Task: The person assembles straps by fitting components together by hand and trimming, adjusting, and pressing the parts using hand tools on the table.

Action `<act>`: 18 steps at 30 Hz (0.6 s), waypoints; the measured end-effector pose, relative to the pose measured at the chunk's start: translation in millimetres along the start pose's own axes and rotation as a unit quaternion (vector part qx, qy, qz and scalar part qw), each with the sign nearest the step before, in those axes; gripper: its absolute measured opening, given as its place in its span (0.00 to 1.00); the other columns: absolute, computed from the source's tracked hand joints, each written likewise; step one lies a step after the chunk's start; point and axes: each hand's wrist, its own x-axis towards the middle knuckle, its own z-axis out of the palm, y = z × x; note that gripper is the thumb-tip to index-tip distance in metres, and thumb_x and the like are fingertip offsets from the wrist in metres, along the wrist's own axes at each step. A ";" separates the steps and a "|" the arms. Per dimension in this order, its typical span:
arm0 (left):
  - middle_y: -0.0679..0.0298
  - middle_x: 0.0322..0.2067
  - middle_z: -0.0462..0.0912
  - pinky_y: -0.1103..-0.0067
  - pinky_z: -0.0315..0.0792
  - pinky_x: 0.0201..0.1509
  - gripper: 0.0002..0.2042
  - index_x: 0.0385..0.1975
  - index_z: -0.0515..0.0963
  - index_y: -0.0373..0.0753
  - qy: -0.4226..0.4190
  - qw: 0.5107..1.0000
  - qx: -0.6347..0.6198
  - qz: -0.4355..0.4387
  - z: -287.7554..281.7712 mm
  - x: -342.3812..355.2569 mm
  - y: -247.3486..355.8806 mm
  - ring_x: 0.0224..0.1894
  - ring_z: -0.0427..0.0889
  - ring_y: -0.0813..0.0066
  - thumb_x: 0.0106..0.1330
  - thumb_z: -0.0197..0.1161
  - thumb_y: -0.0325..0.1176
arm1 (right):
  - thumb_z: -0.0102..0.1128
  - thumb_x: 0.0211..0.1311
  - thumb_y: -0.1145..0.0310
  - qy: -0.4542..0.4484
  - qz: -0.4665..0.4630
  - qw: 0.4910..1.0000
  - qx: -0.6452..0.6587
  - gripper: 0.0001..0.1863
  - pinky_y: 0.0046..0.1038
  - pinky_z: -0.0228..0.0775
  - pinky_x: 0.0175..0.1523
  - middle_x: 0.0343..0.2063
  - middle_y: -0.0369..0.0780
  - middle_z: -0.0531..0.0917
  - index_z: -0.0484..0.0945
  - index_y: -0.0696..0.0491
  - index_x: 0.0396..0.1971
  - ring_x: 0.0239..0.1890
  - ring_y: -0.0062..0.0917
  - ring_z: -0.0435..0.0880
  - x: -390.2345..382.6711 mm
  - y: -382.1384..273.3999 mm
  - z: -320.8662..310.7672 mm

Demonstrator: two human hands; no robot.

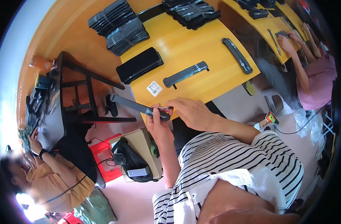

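My left hand is closed around one end of a long dark grey flat strip, whose other end points up and to the left past the table's near edge. My right hand has its thumb and fingers pinched together close by, at a small thin dark piece with a pale edge; I cannot make out what it is. On the yellow table in front lies a similar dark strip with short black tabs sticking out. A third strip lies near the right edge.
A black flat stack and a white label are on the table's left. Banded bundles of dark strips stand behind. A cardboard box with a black bag is on the floor. Co-workers sit at left and right.
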 end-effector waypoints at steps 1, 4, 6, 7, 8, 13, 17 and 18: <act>0.64 0.27 0.74 0.81 0.75 0.37 0.07 0.37 0.70 0.35 0.017 0.999 -0.001 -0.031 1.8 0.3 0.8 0.28 0.76 0.78 0.66 0.50 0.32 | 0.55 0.51 0.75 0.030 0.024 0.999 -0.001 0.20 0.32 0.69 0.37 0.35 0.45 0.76 0.65 0.55 0.47 0.36 0.39 0.77 -0.2 3.7 -2.7; 0.63 0.28 0.74 0.77 0.76 0.41 0.08 0.36 0.71 0.35 0.007 0.998 -0.033 -0.049 -9.2 12.4 -6.1 0.30 0.76 0.77 0.65 0.52 0.32 | 0.57 0.49 0.75 0.051 0.090 0.994 0.035 0.17 0.31 0.69 0.34 0.32 0.43 0.77 0.69 0.55 0.42 0.33 0.36 0.78 0.3 9.5 -6.2; 0.63 0.29 0.74 0.79 0.75 0.40 0.08 0.36 0.71 0.34 0.016 0.998 -0.031 -0.051 -8.5 15.2 -8.3 0.30 0.76 0.78 0.65 0.52 0.33 | 0.59 0.48 0.75 0.042 0.133 0.988 0.072 0.16 0.30 0.69 0.34 0.31 0.43 0.78 0.70 0.55 0.40 0.32 0.34 0.78 0.7 9.8 -2.0; 0.63 0.30 0.74 0.80 0.74 0.39 0.08 0.36 0.72 0.34 0.021 0.998 -0.028 -0.048 -7.9 16.1 -8.9 0.31 0.76 0.78 0.65 0.53 0.33 | 0.60 0.46 0.74 0.073 0.087 0.988 0.100 0.15 0.29 0.69 0.34 0.29 0.42 0.78 0.72 0.55 0.37 0.32 0.32 0.78 4.2 8.4 4.9; 0.63 0.30 0.74 0.80 0.74 0.39 0.08 0.36 0.72 0.34 0.023 0.998 -0.028 -0.051 -8.3 15.7 -10.8 0.31 0.76 0.78 0.65 0.53 0.33 | 0.62 0.45 0.73 0.104 0.040 0.986 0.127 0.14 0.27 0.69 0.35 0.28 0.41 0.78 0.73 0.56 0.35 0.31 0.31 0.78 6.9 8.0 11.6; 0.64 0.30 0.76 0.84 0.69 0.36 0.09 0.40 0.72 0.33 -0.003 0.997 -0.045 -0.060 -11.9 18.8 -23.0 0.34 0.76 0.79 0.65 0.52 0.32 | 0.62 0.46 0.72 0.109 0.009 0.989 0.101 0.15 0.29 0.69 0.38 0.29 0.42 0.78 0.74 0.55 0.37 0.32 0.36 0.77 10.8 22.8 32.6; 0.62 0.33 0.77 0.83 0.70 0.40 0.10 0.40 0.72 0.33 -0.038 0.996 -0.019 -0.081 -7.2 10.5 -13.9 0.36 0.76 0.79 0.65 0.52 0.31 | 0.62 0.49 0.72 0.072 0.087 0.955 0.273 0.18 0.24 0.68 0.38 0.32 0.40 0.79 0.73 0.58 0.42 0.33 0.25 0.77 10.1 32.9 25.1; 0.61 0.34 0.78 0.83 0.71 0.41 0.10 0.40 0.72 0.32 -0.046 0.997 -0.007 -0.067 -8.1 10.0 -15.6 0.37 0.77 0.78 0.65 0.52 0.31 | 0.61 0.50 0.72 0.047 0.137 0.932 0.332 0.19 0.22 0.68 0.38 0.32 0.39 0.79 0.73 0.59 0.44 0.33 0.20 0.76 9.3 33.2 23.3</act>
